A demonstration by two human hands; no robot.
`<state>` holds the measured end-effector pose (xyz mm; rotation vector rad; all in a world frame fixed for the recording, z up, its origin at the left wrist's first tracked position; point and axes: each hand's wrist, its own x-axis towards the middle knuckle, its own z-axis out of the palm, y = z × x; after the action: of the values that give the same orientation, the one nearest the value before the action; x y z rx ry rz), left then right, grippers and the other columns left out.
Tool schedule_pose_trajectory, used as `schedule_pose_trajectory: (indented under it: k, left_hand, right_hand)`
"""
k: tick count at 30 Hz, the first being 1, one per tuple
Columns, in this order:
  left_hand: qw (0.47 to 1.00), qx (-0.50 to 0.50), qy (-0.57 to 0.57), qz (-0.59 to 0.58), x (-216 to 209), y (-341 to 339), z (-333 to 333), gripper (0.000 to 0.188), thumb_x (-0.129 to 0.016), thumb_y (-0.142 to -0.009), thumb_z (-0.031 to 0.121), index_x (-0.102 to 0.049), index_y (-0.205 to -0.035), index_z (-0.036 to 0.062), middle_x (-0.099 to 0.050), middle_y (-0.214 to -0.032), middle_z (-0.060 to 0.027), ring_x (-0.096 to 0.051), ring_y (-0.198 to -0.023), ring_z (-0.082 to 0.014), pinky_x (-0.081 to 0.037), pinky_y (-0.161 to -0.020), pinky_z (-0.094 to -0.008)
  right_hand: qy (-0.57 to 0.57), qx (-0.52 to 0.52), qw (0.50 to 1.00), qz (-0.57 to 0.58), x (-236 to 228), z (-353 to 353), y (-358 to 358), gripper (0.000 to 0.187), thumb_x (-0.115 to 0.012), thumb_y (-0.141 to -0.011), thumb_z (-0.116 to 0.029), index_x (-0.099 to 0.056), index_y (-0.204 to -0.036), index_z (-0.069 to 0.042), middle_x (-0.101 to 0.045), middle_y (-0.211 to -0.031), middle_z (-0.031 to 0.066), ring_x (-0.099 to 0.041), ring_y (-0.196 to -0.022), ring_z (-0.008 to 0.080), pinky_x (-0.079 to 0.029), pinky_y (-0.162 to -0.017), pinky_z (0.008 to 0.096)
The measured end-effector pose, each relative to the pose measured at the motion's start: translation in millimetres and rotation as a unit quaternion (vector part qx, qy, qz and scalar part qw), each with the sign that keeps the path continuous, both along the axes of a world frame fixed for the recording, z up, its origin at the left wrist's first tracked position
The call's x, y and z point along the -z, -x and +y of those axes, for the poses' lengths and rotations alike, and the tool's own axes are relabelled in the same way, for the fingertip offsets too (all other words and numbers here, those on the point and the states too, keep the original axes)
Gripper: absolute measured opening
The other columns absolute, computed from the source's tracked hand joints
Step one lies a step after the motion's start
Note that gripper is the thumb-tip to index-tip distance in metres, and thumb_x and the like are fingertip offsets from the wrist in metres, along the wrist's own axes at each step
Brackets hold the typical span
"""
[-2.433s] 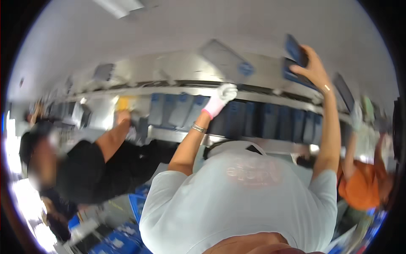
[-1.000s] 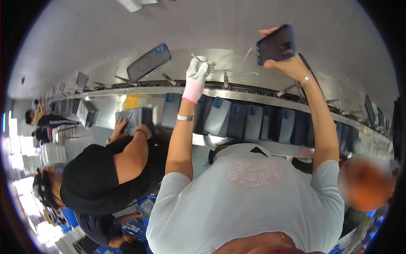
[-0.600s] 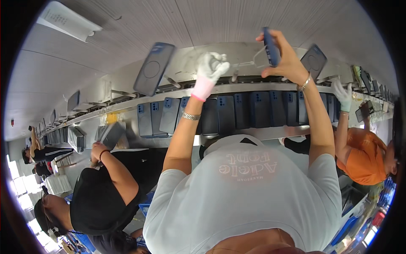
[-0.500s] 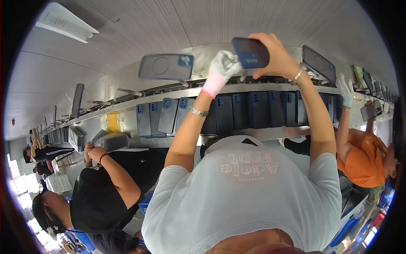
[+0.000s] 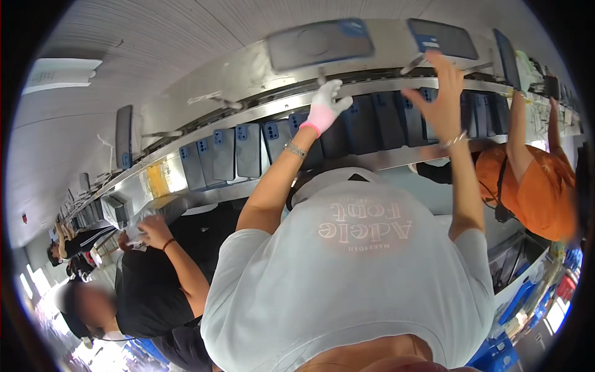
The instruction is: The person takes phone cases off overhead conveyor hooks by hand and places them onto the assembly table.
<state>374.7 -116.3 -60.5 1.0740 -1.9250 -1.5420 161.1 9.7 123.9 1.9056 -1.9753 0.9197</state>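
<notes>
My left hand (image 5: 328, 105), in a white glove with a pink cuff, is empty with thumb and fingers apart, just below the holder post of a blurred translucent phone case (image 5: 310, 46). Bare and spread, my right hand (image 5: 443, 102) holds nothing; its fingertips are near the lower edge of a dark blue-edged phone case (image 5: 449, 40) on the line. Whether they touch it, I cannot tell. Below the rail, a row of phone cases (image 5: 248, 152) leans side by side, partly hidden by my hands.
A metal rail (image 5: 204, 127) runs across, with bare holder posts (image 5: 162, 134) at left. Another phone case (image 5: 124, 136) stands upright there. A co-worker in black (image 5: 155, 279) handles clear plastic at left; one in orange (image 5: 520, 189) reaches to the line at right. A paper sheet (image 5: 62, 73) lies far left.
My right hand has let go of the phone case, which now sits on the line. The cases on the line have shifted rightward in view. My left hand's fingers have spread; the view has tilted.
</notes>
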Motion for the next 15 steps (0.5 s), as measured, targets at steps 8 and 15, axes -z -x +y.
schedule_pose_trajectory:
  k: [8, 15]
  left_hand:
    - [0.936, 0.094, 0.233, -0.248, 0.5, 8.2, 39.6, 0.072, -0.076, -0.069, 0.042, -0.05, -0.132, 0.0197, -0.053, -0.122, -0.0171, -0.05, -0.111, -0.0382, -0.042, -0.094, -0.0463]
    - [0.946, 0.027, 0.196, -0.257, -11.1, -48.0, 42.2, 0.06, -0.077, -0.066, 0.04, -0.056, -0.115, 0.0119, -0.063, -0.107, -0.0145, -0.053, -0.107, -0.0366, -0.042, -0.091, -0.0454]
  right_hand:
    - [-0.232, 0.052, 0.952, -0.194, 169.8, 57.8, -119.5, 0.094, -0.081, -0.069, -0.033, -0.03, -0.14, 0.001, -0.03, -0.145, 0.0207, -0.032, -0.128, 0.0399, -0.028, -0.107, 0.048]
    - [-0.31, 0.145, 0.935, -0.093, 186.3, 39.6, -151.3, 0.099, -0.08, -0.067, -0.024, -0.023, -0.144, 0.002, -0.027, -0.149, 0.0208, -0.031, -0.132, 0.0399, -0.028, -0.108, 0.0493]
